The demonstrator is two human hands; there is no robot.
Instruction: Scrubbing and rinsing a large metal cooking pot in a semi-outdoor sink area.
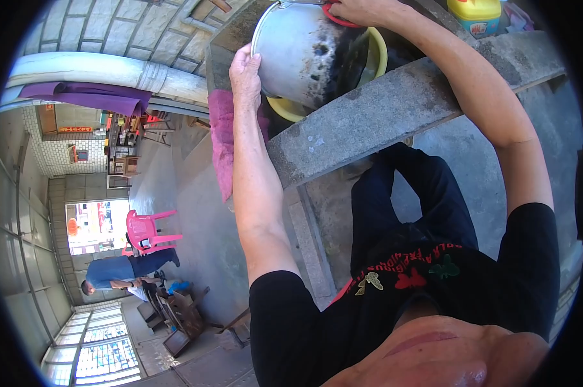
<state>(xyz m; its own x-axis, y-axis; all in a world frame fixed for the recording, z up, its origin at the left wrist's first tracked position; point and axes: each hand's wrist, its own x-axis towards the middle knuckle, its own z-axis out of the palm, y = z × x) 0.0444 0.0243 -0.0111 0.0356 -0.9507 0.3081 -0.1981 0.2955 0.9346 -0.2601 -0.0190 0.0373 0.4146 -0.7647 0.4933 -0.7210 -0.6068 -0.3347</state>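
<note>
A large aluminium pot (296, 53) lies tilted over a yellow plastic basin (379, 53) inside a concrete sink (359, 109). Black scorch marks cover part of its wall. My left hand (247, 72) grips the pot's rim at the left, thumb on the outer wall. Near the top edge of the view, my right hand (359, 10) holds a red item (339, 18) against the pot; its exact kind cannot be told. A pink cloth (220, 140) hangs over the sink's left edge, beside my left forearm.
A yellow and blue container (475, 18) stands beyond the sink's wall at the upper right. A white pipe (88, 68) with purple material (88, 96) runs along the left. Farther off are a pink plastic chair (146, 231), wooden furniture (182, 309) and another person (112, 273).
</note>
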